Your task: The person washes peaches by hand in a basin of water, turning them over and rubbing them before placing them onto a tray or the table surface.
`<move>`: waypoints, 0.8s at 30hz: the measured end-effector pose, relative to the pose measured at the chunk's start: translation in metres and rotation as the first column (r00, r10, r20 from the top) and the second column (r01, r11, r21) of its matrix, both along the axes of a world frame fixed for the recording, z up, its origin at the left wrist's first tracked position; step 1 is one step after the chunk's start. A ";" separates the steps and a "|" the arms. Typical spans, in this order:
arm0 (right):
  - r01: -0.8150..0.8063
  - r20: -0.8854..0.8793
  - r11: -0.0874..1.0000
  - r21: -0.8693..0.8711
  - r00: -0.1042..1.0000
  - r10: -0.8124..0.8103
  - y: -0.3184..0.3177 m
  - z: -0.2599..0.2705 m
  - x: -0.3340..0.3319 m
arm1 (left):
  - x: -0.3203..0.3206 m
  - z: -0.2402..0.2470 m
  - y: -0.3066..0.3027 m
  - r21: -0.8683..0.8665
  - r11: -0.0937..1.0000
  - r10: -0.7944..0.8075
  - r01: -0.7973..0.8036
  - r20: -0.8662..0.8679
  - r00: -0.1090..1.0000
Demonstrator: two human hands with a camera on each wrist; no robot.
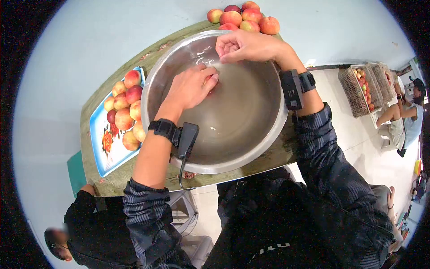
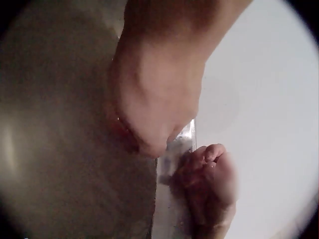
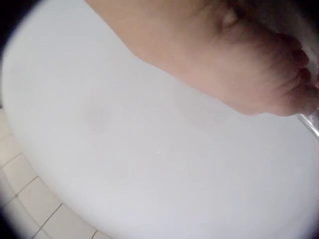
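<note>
A wide steel basin (image 1: 251, 157) of cloudy water stands on the table. My left hand (image 1: 190, 87) reaches into it at the left, fingers curled over a red peach (image 1: 209, 80) at the water. In the left wrist view this hand (image 2: 154, 99) mostly hides the fruit. My right hand (image 1: 246, 46) hangs over the basin's far right rim, its fingers loosely curled and nothing seen in them. In the right wrist view the same hand (image 3: 249, 64) shows beside the pale wall.
A white-and-blue tray (image 1: 99, 154) bearing several peaches (image 1: 124, 119) lies left of the basin. More peaches (image 1: 230, 18) are piled behind the rim. Fruit crates (image 1: 354, 92) and a seated person (image 1: 407, 116) are at the right; another person (image 1: 96, 224) is at lower left.
</note>
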State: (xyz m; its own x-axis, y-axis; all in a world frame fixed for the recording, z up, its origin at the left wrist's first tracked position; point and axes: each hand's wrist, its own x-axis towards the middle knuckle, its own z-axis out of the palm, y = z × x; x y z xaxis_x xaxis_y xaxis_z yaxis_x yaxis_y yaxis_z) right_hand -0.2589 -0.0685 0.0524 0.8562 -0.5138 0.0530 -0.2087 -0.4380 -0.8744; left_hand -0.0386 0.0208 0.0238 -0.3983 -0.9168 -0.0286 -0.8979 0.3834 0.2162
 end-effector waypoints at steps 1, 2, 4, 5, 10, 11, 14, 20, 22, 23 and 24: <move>0.009 -0.006 1.000 -0.009 1.000 -0.009 0.000 0.000 0.000 | 0.000 0.001 0.001 -0.005 1.000 -0.011 0.011 0.004 1.000; 0.018 -0.011 1.000 -0.019 1.000 -0.018 0.001 0.001 -0.001 | 0.000 0.003 0.001 -0.010 1.000 -0.022 0.022 0.009 1.000; 0.019 0.002 0.999 -0.044 1.000 -0.019 0.001 0.000 -0.001 | 0.002 0.002 0.002 -0.032 0.998 -0.048 0.048 -0.023 0.999; 0.013 0.022 0.998 -0.059 1.000 -0.012 -0.001 -0.002 -0.001 | 0.004 -0.001 0.001 -0.049 0.997 -0.066 0.063 -0.058 0.996; -0.006 0.064 0.997 -0.080 0.998 0.012 -0.006 -0.008 0.001 | 0.002 -0.011 -0.001 -0.183 0.982 -0.112 0.050 -0.346 0.932; -0.004 0.063 0.997 -0.071 0.998 0.008 -0.006 -0.008 0.000 | 0.003 -0.010 -0.001 -0.137 0.988 -0.105 0.065 -0.309 0.945; -0.011 0.056 0.997 -0.074 0.998 0.015 -0.004 -0.006 0.000 | 0.004 -0.009 -0.001 -0.114 0.990 -0.110 0.085 -0.231 0.967; -0.003 0.010 0.999 -0.042 1.000 0.004 -0.003 -0.002 -0.001 | 0.004 -0.007 -0.003 -0.088 0.989 -0.132 0.122 -0.121 0.984; -0.004 0.022 1.000 -0.019 1.000 0.004 -0.002 -0.002 -0.001 | 0.004 -0.006 -0.003 -0.088 0.990 -0.118 0.110 -0.096 0.988; 0.000 0.027 1.000 -0.015 1.000 0.000 -0.002 -0.001 -0.001 | 0.003 -0.005 -0.002 -0.098 0.991 -0.105 0.096 -0.087 0.991; 0.004 0.031 1.000 -0.011 1.000 -0.003 -0.001 -0.001 -0.001 | 0.002 -0.005 -0.001 -0.107 0.991 -0.091 0.082 -0.079 0.993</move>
